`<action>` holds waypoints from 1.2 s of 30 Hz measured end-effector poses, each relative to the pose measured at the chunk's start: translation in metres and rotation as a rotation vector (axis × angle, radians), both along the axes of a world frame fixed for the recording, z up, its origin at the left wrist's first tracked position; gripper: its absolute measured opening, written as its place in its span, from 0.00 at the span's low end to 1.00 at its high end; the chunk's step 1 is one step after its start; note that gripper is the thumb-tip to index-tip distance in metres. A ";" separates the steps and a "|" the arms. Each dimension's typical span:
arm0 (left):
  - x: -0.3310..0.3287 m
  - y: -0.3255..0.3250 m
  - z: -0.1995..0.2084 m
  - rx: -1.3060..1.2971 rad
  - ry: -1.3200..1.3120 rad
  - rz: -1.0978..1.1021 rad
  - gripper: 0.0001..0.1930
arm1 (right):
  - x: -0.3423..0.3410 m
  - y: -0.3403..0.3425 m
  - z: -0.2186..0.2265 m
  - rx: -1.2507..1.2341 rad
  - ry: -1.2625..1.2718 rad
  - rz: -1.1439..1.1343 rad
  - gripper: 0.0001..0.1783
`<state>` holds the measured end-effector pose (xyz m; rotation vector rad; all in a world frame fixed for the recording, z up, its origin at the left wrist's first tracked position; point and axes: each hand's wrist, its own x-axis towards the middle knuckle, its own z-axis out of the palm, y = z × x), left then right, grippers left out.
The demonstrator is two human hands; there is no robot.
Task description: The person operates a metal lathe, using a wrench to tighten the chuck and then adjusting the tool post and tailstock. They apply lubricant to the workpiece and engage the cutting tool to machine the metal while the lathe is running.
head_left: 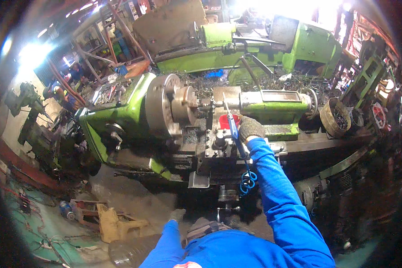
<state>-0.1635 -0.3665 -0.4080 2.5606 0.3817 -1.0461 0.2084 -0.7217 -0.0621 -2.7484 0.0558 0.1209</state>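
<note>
My right hand [251, 128], in a dark knitted glove, is closed around a blue air blow gun [233, 128]. Its thin nozzle points away from me, toward the small workpiece [204, 103] between the chuck and the tailstock of a green lathe. A coiled blue hose [248, 182] hangs from the gun's lower end. Just behind the gun, a red container [228, 121] sits on the carriage, partly hidden by it. My left hand [177, 214], also gloved, hangs low beside my body, away from the lathe; its fingers are too unclear to read.
The lathe's round chuck [183, 105] is at left, the green tailstock [277, 105] at right. A second green machine [223, 58] stands behind, with metal shavings between them. A round bin [335, 118] is at right. A yellow stool [120, 223] and loose cables lie on the left floor.
</note>
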 end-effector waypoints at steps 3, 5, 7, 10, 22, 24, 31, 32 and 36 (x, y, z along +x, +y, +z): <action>-0.002 -0.006 -0.009 0.108 -0.060 -0.271 0.20 | -0.008 0.002 0.014 0.052 0.035 -0.020 0.26; -0.003 -0.008 -0.013 -0.026 0.030 0.028 0.20 | -0.012 0.002 0.022 0.084 0.045 -0.031 0.26; 0.000 -0.005 -0.019 -0.075 0.059 0.162 0.19 | -0.016 0.004 0.031 0.093 0.050 -0.051 0.26; -0.004 0.014 -0.042 -0.015 0.032 0.054 0.19 | -0.012 0.008 0.031 0.085 0.096 -0.094 0.24; -0.015 0.057 -0.071 -0.118 0.090 0.301 0.24 | 0.002 0.013 0.013 -0.076 0.109 -0.252 0.21; -0.011 0.075 -0.070 -0.146 0.097 0.108 0.31 | 0.003 0.010 0.013 -0.088 0.114 -0.272 0.21; 0.020 0.072 -0.011 -0.064 0.082 -0.152 0.21 | -0.004 0.018 0.020 -0.081 0.107 -0.365 0.21; 0.019 0.076 -0.025 -0.073 0.059 -0.142 0.21 | -0.004 0.017 0.020 -0.082 0.109 -0.370 0.21; 0.015 0.087 -0.051 -0.024 -0.029 -0.309 0.22 | 0.000 0.020 0.018 -0.089 0.102 -0.374 0.21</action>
